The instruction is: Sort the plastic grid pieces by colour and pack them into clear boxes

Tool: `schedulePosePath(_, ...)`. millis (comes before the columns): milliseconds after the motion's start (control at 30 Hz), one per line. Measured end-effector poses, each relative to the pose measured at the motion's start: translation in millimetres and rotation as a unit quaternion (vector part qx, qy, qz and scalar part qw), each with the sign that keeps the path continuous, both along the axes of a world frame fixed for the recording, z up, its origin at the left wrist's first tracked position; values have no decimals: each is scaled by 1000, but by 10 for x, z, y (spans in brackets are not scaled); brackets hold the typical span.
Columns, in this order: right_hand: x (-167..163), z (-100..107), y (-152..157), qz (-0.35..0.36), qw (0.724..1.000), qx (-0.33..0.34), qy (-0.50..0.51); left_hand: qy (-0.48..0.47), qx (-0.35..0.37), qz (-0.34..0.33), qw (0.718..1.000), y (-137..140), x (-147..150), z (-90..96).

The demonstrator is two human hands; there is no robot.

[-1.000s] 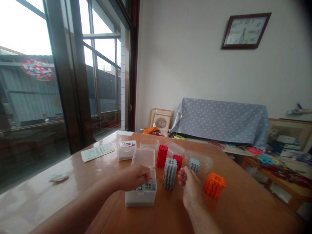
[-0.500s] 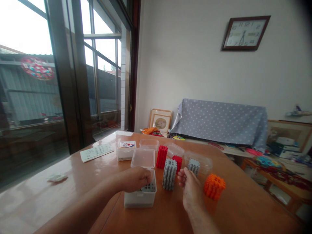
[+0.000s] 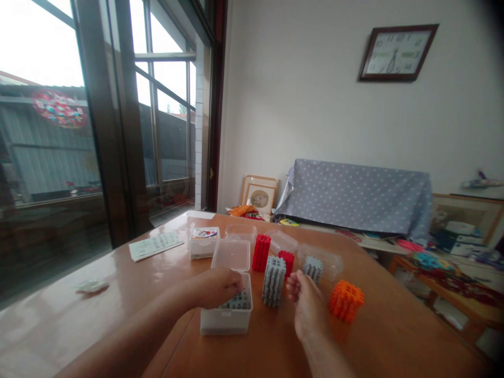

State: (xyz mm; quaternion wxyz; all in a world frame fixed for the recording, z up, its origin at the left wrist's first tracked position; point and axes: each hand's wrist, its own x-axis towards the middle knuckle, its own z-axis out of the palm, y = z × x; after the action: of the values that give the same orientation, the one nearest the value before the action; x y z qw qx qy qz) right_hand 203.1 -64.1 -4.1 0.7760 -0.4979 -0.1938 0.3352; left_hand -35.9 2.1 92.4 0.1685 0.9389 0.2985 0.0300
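- Grey pieces lie inside the open plastic box on the desk, its lid swung back.
- Left hand is over the box, fingers curled down towards the pieces — whether they pinch one, I cannot tell.
- Right hand has its fingers curled in, near the tall grey stack — anything held is hidden.
- Two red stacks stand behind that; an orange stack stands right of the right hand.

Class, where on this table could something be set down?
Bare table lies right of the orange block; between the open box and right forearm; and between paper and left forearm, right of the white scrap. The middle is crowded with red blocks, grey blocks and tubs.
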Motion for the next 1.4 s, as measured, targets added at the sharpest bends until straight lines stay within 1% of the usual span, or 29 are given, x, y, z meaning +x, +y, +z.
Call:
schedulePosePath(67, 1, -6, 2, -1, 1000, 1, -2, -2, -7, 4, 1000, -12, -4, 14)
schedulePosePath(133, 3, -18, 11, -3, 1000, 5, -4, -25, -14, 14, 1000, -6, -5, 27)
schedulePosePath(233, 3, -36, 24, -9, 1000, 9, -5, -98, -4, 40, 994, 47, 32, 48)
schedulePosePath(333, -5, -34, 26, -13, 1000, 12, -6, -168, 21, 58, 984, 128, 152, 90)
schedulePosePath(400, -10, -19, 19, -14, 1000, 15, -8, -196, 36, 45, 979, 171, 273, 134)
schedulePosePath(467, -13, 1, 11, -13, 1000, 18, -7, -208, 42, 11, 977, 198, 409, 182)
schedulePosePath(600, -9, 43, 0, -12, 1000, 20, -1, -199, 33, -48, 978, 239, 661, 253)
schedulePosePath(833, -2, 105, -10, -17, 1000, 23, 12, -128, 38, -47, 990, 372, 916, 269)
schedulePosePath(1100, -1, 151, -31, -23, 999, 31, 14, -96, 26, -59, 993, 390, 1030, 281)
schedulePosePath(1300, 1, 150, -30, -18, 999, 29, 20, -112, 26, -58, 992, 399, 1058, 237)
schedulePosePath(1400, 9, 142, -25, -19, 999, 29, 22, -125, 24, -59, 990, 381, 1060, 248)
